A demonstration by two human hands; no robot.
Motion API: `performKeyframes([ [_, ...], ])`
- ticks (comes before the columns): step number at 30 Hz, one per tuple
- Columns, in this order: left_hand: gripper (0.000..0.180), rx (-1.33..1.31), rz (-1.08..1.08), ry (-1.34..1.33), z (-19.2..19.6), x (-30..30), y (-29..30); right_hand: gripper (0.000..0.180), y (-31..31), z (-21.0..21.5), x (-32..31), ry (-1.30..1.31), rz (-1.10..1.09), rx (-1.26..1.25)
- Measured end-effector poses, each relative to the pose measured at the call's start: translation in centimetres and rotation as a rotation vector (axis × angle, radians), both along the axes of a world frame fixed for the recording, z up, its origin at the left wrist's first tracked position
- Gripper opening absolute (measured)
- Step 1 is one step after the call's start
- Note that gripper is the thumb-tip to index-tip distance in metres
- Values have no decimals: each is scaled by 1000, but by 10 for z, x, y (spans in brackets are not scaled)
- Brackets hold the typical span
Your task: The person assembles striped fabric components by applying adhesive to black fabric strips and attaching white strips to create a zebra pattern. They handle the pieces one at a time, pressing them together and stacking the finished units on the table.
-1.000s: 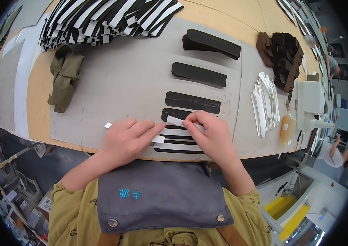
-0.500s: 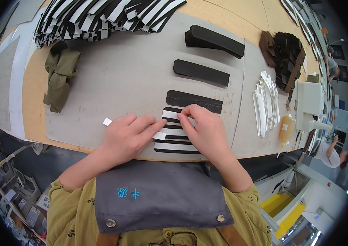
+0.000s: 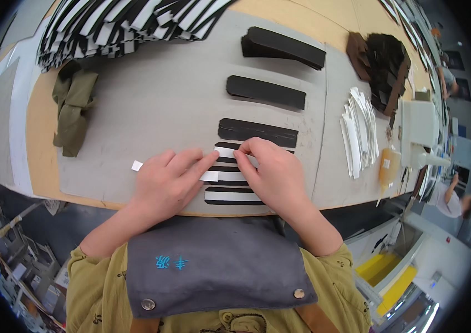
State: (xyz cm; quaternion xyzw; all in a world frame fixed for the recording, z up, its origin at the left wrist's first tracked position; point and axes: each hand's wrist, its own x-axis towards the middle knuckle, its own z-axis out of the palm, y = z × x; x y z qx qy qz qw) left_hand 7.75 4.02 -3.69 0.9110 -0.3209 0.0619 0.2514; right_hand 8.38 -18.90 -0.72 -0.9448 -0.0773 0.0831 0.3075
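My left hand (image 3: 169, 180) and my right hand (image 3: 271, 172) lie flat on a small stack of black strips (image 3: 232, 191) near the table's front edge. Their fingertips meet over a white strip (image 3: 224, 152) laid along the topmost black strip and press it down. Two more black strips in the stack below carry white strips. A plain black strip (image 3: 257, 132) lies just beyond the hands.
Farther back lie two more piles of black strips (image 3: 266, 91) (image 3: 282, 47). A big heap of black-and-white strips (image 3: 124, 22) fills the far left. An olive cloth (image 3: 72, 111) sits left, loose white strips (image 3: 360, 130) right, a glue bottle (image 3: 388, 166) beside them.
My right hand brought the white strip down from the air onto the black strip. Both hands have closed in and now press it flat.
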Motion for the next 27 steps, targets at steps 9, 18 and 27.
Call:
performKeyframes([
  [9,68,68,-7,67,8,-1,-1,18,-36,1,-7,-19,-79,-8],
  [18,65,93,-1,94,10,-2,0,19,-46,0,-7,-29,-87,-84],
  [27,65,96,0,88,9,-2,0,20,-41,2,-5,-25,-89,-151],
])
